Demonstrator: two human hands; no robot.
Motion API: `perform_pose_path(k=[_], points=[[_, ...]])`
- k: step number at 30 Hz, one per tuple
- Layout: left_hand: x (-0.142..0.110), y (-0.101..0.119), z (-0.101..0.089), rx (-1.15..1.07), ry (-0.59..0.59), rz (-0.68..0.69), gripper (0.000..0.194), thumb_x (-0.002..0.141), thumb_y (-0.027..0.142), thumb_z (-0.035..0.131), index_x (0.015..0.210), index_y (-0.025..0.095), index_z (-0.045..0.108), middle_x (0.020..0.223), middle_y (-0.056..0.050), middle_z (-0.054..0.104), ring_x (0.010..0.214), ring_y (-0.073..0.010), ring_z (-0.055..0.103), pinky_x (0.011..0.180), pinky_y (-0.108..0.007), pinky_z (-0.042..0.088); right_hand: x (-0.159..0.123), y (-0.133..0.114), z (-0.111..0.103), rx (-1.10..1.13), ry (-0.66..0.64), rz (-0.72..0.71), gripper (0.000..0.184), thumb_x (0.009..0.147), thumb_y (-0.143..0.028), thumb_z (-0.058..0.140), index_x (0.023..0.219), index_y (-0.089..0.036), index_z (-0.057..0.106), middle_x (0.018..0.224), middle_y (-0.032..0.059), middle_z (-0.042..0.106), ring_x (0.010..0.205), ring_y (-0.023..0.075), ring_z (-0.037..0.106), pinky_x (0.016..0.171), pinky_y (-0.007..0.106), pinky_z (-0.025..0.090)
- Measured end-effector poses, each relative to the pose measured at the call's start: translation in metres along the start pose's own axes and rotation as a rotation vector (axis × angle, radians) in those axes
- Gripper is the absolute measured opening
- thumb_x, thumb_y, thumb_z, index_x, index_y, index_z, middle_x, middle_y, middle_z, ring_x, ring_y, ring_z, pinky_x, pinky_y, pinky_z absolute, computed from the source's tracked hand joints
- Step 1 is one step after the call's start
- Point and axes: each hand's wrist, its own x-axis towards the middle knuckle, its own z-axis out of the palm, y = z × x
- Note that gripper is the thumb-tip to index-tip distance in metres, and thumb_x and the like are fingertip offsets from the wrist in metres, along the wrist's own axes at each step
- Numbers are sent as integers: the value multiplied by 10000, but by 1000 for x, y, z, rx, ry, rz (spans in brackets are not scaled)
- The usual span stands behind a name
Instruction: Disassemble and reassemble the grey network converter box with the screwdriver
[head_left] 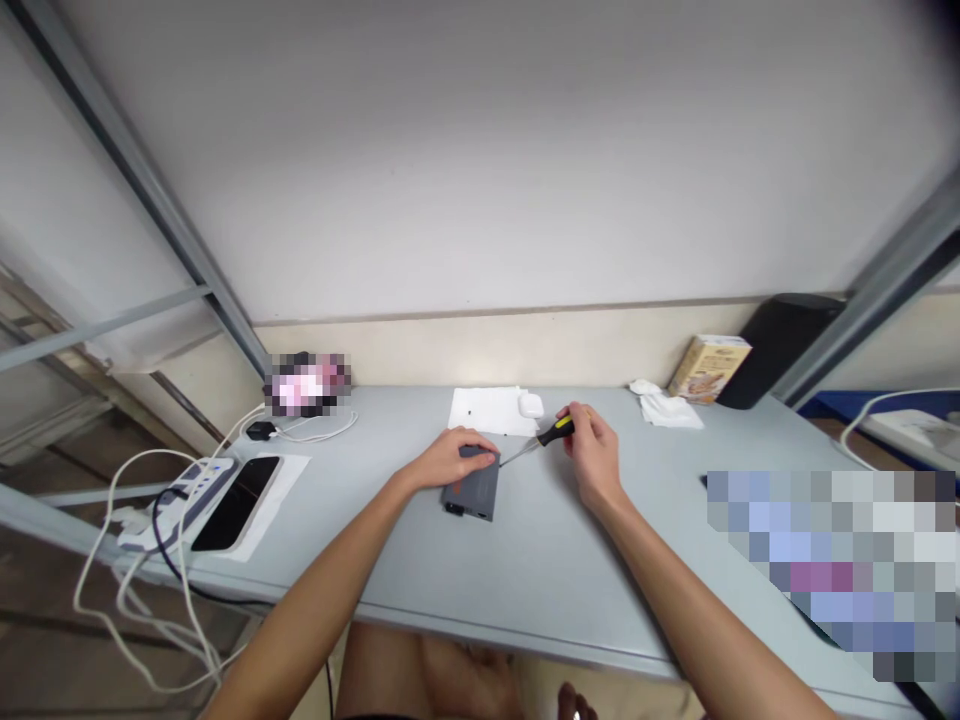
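Observation:
A small dark grey box-shaped device [474, 490] with ports on its near edge lies on the grey desk. My left hand [454, 458] grips it from the left, thumb across its top and fingers at the far side. In my right hand [592, 450] is a screwdriver [556, 431] with a black and yellow handle, its fingers closed round the handle. The metal shaft slants down to the left, and its tip meets the device's right side near the far corner. Whether the tip sits in a screw is too small to tell.
Behind the device lie white paper [484, 408] with tiny dark bits and a white earbud case [531, 405]. A phone [238, 503], a power strip [176, 505] and cables are at the left. Tissue [667, 408], a food box [709, 368] and a black speaker-like object [784, 345] stand back right.

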Motion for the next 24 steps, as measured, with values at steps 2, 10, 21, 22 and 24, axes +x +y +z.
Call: perform_pose_path(k=[2, 10, 21, 22, 24], points=[[0, -1, 0, 16, 6, 29, 343, 954, 453, 656, 1152, 213, 801, 1183, -111, 707, 888, -202, 682, 704, -281, 588, 2, 0, -1, 18, 16, 3, 405, 874, -605, 636, 743, -222, 653, 615, -41, 463, 540, 121, 402, 513, 283, 303], [-1, 3, 2, 59, 40, 193, 268, 966, 393, 696, 1156, 228, 787, 1144, -98, 700, 1094, -230, 656, 1041, -376, 505, 6, 4, -4, 164, 72, 82, 383, 867, -599, 643, 792, -224, 639, 551, -56, 448, 465, 112, 378, 463, 279, 272], [0, 5, 10, -34, 101, 115, 231, 939, 373, 694, 1026, 186, 799, 1105, -99, 677, 1010, -223, 669, 861, -350, 604, 7, 6, -3, 178, 35, 142, 354, 867, -576, 637, 803, -228, 640, 514, -60, 443, 435, 114, 385, 447, 284, 278], [0, 5, 11, -34, 105, 111, 225, 936, 367, 694, 1021, 187, 799, 1104, -99, 676, 1013, -223, 667, 856, -349, 604, 7, 6, -3, 177, 35, 142, 358, 867, -580, 636, 803, -229, 638, 515, -60, 441, 433, 113, 386, 445, 283, 278], [0, 5, 11, -37, 111, 112, 202, 926, 347, 696, 1002, 187, 794, 1101, -97, 673, 1023, -224, 659, 850, -344, 602, 7, 6, -3, 167, 34, 139, 367, 865, -593, 632, 801, -232, 630, 514, -62, 433, 427, 114, 389, 440, 284, 277]])
